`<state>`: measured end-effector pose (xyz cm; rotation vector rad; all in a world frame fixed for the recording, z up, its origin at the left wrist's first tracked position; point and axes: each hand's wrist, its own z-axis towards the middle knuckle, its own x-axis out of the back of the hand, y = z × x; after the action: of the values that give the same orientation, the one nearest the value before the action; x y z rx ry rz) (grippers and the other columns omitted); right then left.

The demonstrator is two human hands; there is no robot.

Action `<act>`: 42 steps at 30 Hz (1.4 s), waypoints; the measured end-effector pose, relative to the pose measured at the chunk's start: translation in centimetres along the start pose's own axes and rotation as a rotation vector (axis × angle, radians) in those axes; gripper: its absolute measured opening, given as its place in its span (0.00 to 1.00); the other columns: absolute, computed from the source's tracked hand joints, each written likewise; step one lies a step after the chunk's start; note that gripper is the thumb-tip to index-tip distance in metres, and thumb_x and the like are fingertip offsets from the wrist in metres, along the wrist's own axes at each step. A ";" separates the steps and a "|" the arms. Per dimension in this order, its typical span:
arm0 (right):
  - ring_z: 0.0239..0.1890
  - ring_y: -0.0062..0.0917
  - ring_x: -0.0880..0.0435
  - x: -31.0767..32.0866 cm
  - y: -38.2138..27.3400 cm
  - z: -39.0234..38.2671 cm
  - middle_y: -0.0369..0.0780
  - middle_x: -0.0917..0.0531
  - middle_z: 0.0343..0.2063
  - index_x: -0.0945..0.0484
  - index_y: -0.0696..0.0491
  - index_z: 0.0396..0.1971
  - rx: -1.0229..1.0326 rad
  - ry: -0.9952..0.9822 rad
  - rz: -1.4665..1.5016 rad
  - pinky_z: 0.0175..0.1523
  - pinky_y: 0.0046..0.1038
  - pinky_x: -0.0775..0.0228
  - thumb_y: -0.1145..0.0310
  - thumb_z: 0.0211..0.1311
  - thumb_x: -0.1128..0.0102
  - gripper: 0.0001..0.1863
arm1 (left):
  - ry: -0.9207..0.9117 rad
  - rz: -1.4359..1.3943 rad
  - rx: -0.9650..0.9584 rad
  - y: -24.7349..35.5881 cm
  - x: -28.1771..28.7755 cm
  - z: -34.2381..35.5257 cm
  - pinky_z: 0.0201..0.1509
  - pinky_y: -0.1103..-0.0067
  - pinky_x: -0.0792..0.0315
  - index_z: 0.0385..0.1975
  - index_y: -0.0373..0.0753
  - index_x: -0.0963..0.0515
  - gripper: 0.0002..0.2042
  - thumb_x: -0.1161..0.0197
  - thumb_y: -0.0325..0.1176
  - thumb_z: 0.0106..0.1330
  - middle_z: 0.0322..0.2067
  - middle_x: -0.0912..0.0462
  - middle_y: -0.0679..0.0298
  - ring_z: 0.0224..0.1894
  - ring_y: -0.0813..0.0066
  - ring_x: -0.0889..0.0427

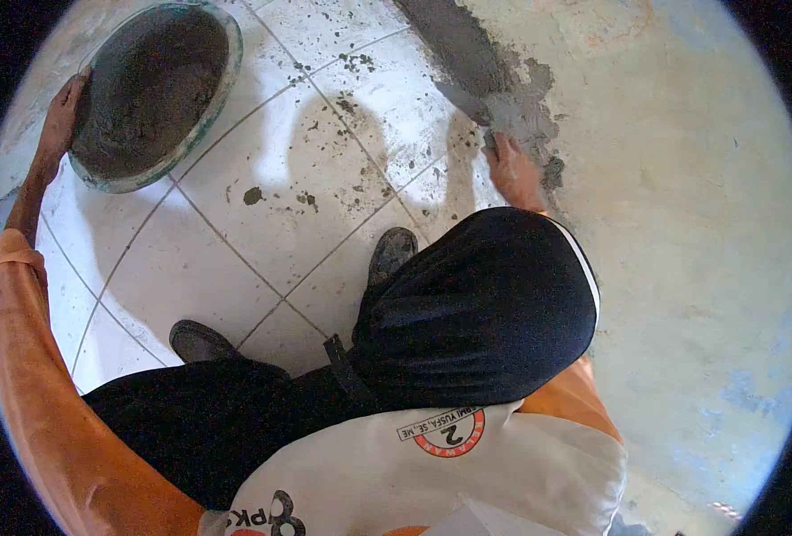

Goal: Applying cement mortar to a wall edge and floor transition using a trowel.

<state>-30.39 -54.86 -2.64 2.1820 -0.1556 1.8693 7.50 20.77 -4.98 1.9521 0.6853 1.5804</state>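
Note:
At the far left, my left hand (60,121) grips the rim of a round green basin (229,67). Dark wet mortar (150,98) fills the basin, which looks tilted. My right hand (515,174) is low at the wall's foot, its fingers curled beside a band of fresh grey mortar (467,54). Whatever those fingers hold is hard to make out; a smooth grey patch just ahead of them could be a blade or wet mortar.
White floor tiles (235,228) carry scattered mortar crumbs and a larger dark lump (252,196). A pale plastered wall (682,250) rises along the right. My dark shoes (201,342) and bent knee (503,295) take up the middle.

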 end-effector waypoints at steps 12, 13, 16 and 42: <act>0.46 0.58 0.14 -0.8 0.1 0.4 0.52 0.16 0.52 0.25 0.46 0.61 -0.160 0.339 0.155 0.44 0.59 0.22 0.51 0.76 0.46 0.21 | -0.016 -0.043 -0.015 0.8 -0.4 -0.7 0.77 0.69 0.40 0.76 0.45 0.32 0.36 0.52 0.65 0.78 0.72 0.28 0.59 0.73 0.64 0.29; 0.45 0.58 0.14 0.0 -0.3 -0.2 0.52 0.16 0.52 0.25 0.46 0.61 -0.141 0.404 0.180 0.43 0.58 0.22 0.51 0.76 0.46 0.21 | -0.018 -0.028 0.005 1.2 -0.8 -0.6 0.77 0.70 0.40 0.76 0.45 0.32 0.36 0.52 0.65 0.78 0.72 0.29 0.59 0.73 0.64 0.29; 0.45 0.58 0.14 0.0 -0.8 -1.3 0.51 0.16 0.52 0.25 0.46 0.60 -0.149 0.376 0.134 0.44 0.57 0.21 0.52 0.76 0.46 0.20 | -0.028 -0.043 -0.027 1.7 -1.1 -0.9 0.78 0.70 0.41 0.76 0.45 0.32 0.35 0.53 0.64 0.79 0.73 0.29 0.60 0.73 0.64 0.29; 0.54 0.52 0.15 5.5 -1.1 -0.3 0.53 0.14 0.52 0.21 0.53 0.59 -0.169 0.552 0.315 0.53 0.46 0.21 0.54 0.74 0.39 0.23 | -0.048 -0.074 -0.039 0.0 -0.3 -0.2 0.79 0.70 0.42 0.76 0.45 0.33 0.35 0.53 0.64 0.79 0.73 0.29 0.57 0.74 0.62 0.30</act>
<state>-29.44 -53.23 2.66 1.5284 -0.5446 2.4484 7.26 20.60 -5.21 1.9079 0.6948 1.4873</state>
